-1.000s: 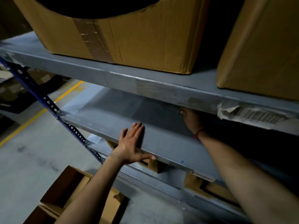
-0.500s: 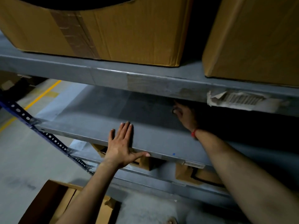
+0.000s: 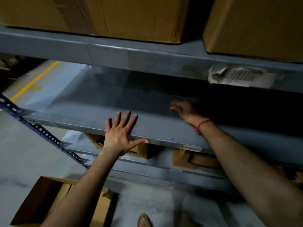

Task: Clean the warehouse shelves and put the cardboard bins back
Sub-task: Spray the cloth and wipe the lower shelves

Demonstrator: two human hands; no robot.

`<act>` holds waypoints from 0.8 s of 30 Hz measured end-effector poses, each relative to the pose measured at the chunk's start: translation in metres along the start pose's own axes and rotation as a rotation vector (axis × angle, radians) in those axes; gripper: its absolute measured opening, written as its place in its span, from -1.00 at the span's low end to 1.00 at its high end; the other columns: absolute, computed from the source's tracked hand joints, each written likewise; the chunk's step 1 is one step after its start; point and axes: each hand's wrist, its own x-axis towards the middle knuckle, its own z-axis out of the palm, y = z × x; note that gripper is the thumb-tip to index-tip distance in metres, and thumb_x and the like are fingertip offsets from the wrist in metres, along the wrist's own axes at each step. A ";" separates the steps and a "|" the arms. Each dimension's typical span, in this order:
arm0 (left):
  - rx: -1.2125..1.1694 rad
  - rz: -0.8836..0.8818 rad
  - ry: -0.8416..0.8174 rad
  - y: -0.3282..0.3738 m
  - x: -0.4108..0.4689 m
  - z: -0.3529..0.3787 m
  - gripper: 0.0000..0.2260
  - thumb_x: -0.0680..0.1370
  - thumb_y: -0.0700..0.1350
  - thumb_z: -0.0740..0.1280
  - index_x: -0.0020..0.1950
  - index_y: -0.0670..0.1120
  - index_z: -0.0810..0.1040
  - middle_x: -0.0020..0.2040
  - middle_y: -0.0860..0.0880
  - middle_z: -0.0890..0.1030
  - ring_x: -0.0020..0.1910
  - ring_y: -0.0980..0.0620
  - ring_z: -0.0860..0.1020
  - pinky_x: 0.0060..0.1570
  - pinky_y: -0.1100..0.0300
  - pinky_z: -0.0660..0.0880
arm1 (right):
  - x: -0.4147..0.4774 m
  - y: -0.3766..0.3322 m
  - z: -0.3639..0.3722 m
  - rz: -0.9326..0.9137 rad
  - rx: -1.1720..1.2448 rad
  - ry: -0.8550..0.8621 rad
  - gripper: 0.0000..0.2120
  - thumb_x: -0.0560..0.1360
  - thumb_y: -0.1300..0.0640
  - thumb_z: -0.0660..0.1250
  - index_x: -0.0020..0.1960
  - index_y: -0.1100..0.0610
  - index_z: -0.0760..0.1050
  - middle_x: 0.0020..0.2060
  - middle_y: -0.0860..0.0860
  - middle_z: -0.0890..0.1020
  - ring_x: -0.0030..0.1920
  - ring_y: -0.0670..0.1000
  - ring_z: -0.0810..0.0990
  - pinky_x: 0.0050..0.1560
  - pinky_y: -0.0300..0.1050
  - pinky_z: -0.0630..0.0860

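Note:
The grey metal middle shelf [image 3: 91, 115] is bare. My left hand [image 3: 120, 133] lies flat on its front edge with the fingers spread and the thumb along the lip. My right hand [image 3: 183, 108] reaches further back onto the same shelf in shadow. Its fingers are loosely bent onto the surface and I see nothing in them. A red thread circles that wrist. Two large cardboard bins [image 3: 131, 17] [image 3: 254, 25] stand on the upper shelf [image 3: 114, 54]. An open cardboard bin [image 3: 44, 199] sits on the floor at lower left.
More cardboard bins [image 3: 144, 151] [image 3: 196, 159] sit on the shelf below. A blue perforated upright [image 3: 42, 130] slants at the left. A torn barcode label [image 3: 239, 76] hangs off the upper shelf's edge. A sandalled foot [image 3: 144, 220] stands on the concrete floor, which carries a yellow line [image 3: 34, 81].
The view has swung a little to the right, so the blue upright sits further left. My left hand stays planted on the edge. My right hand has barely shifted on the shelf.

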 end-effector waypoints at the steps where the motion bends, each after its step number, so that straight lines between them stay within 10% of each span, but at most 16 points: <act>1: 0.001 -0.002 -0.004 0.000 0.000 0.000 -0.04 0.33 0.67 -0.11 0.63 0.22 -0.09 0.65 0.06 -0.06 0.62 -0.15 -0.09 0.52 -0.28 -0.04 | 0.009 0.013 -0.001 0.121 0.023 0.089 -0.80 0.56 0.32 0.31 0.05 0.44 0.62 0.06 0.36 0.64 0.16 0.33 0.60 0.20 -0.05 0.39; 5: -0.003 -0.005 -0.010 -0.001 0.000 0.001 -0.04 0.34 0.67 -0.11 0.63 0.21 -0.10 0.65 0.06 -0.07 0.62 -0.15 -0.10 0.52 -0.28 -0.06 | -0.011 -0.019 0.021 0.135 0.005 0.135 -0.78 0.55 0.20 0.28 0.03 0.28 0.66 0.02 0.22 0.68 0.06 0.22 0.64 0.13 -0.02 0.44; 12: 0.059 0.029 -0.040 0.008 0.003 -0.009 0.10 0.28 0.70 -0.15 0.63 0.02 0.09 0.61 -0.13 0.13 0.59 -0.28 0.03 0.47 -0.34 0.04 | -0.090 -0.055 0.016 -0.588 0.074 -0.184 -0.81 0.56 0.21 0.40 0.15 0.14 0.67 0.17 -0.03 0.67 0.28 -0.05 0.57 0.40 -0.20 0.39; 19: -0.083 0.176 0.024 0.077 0.022 -0.008 0.15 0.21 0.70 0.07 0.61 -0.01 0.16 0.59 -0.11 0.18 0.62 -0.10 -0.01 0.48 -0.36 -0.27 | -0.005 0.055 -0.020 0.176 -0.017 0.163 -0.83 0.56 0.38 0.28 0.05 0.40 0.62 0.08 0.31 0.64 0.13 0.32 0.60 0.12 -0.19 0.33; 24: -0.102 0.198 0.128 0.098 0.023 0.010 0.13 0.29 0.68 0.02 0.59 -0.11 0.23 0.55 -0.10 0.30 0.60 -0.11 0.09 0.52 -0.29 -0.14 | -0.074 -0.017 0.007 -0.124 -0.018 0.150 -0.85 0.54 0.03 0.38 0.00 0.08 0.66 0.01 -0.02 0.70 0.00 0.04 0.67 0.03 -0.16 0.50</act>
